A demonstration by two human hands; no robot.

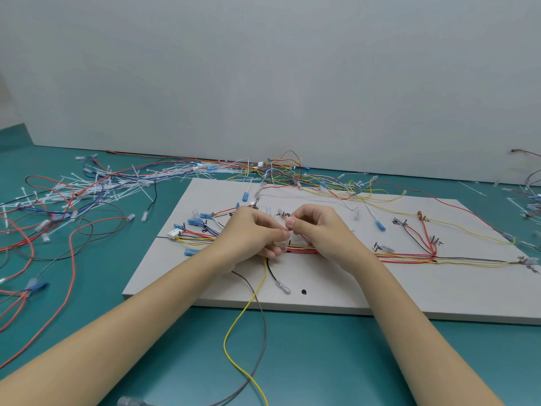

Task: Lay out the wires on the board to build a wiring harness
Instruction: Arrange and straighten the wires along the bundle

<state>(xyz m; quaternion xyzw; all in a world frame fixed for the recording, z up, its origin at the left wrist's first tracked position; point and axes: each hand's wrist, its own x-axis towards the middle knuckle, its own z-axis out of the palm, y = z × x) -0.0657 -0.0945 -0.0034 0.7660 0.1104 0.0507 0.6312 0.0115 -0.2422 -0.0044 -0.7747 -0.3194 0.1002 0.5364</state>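
Just 1 view here, from the camera on my head, wide-angle, looking forward and down. My left hand (pixel 257 232) and right hand (pixel 319 230) meet close in at frame center over the board (pixel 351 291), with the wall (pixel 263 68) filling the upper half.

Board (pixel 336 291): pale grey-white, with black hand-drawn marks and one black dot (pixel 304 292). Table (pixel 146 347): teal green. Wall (pixel 263 68): plain light grey. Wire bundle (pixel 404 257): red, yellow, black and orange strands. Loose wire (pixel 234 323): yellow. Terminal sleeves (pixel 380 225): blue. Cable ties (pixel 117 183): translucent white. Connector (pixel 175 233): white.
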